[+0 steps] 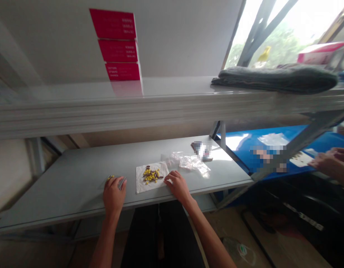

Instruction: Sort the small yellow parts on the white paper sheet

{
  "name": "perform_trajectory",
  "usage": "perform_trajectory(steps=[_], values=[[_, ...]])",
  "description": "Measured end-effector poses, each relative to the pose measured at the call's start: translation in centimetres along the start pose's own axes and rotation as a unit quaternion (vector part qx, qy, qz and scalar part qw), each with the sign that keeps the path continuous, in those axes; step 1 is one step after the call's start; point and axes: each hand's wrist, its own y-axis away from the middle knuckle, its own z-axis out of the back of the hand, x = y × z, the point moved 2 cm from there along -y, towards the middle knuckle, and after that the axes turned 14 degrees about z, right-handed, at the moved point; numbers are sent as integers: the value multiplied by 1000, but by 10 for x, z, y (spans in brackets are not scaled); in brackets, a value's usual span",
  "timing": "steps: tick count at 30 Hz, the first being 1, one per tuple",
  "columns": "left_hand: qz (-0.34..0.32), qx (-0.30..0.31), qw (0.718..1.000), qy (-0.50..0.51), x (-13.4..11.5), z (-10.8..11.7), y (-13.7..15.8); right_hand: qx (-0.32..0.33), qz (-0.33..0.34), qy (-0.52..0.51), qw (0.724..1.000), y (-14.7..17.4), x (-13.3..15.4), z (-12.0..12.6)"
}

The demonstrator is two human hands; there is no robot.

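On the grey shelf (85, 167) lies a creased white sheet, paper or cloth (141, 180), bearing a small pile of yellow and dark brown bead-like pieces (151, 175). My left hand (114, 191) is left of the sheet, its fingers curled over a small clear plastic bag (121, 182). A few yellow pieces (112, 176) show past its fingertips. My right hand (177, 185) rests at the sheet's right edge. Its thumb and fingertips are drawn together, and whatever lies between them is too small to tell.
Crumpled clear plastic bags (188, 163) lie behind my right hand, with a blurred-out object (202, 150) beyond. An upper shelf (172, 108) overhangs, carrying stacked red boxes (118, 50) and folded grey cloth (275, 79). Another person's hands (328, 162) are at a blue table (238, 145) at right.
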Motion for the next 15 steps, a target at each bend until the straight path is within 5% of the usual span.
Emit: perform_trajectory(steps=[6,9,12,15], values=[[29,65,996,-46,27,-5,-10,-25,-24,-19,999,-20,-5,-10],[56,43,997,-30,26,-3,-10,-60,-22,-36,997,-27,4,-16],[111,13,993,44,19,0,-8,-94,-27,-87,991,-38,28,-27],[161,43,970,178,8,-2,-2,-69,4,-136,988,-56,59,-50]])
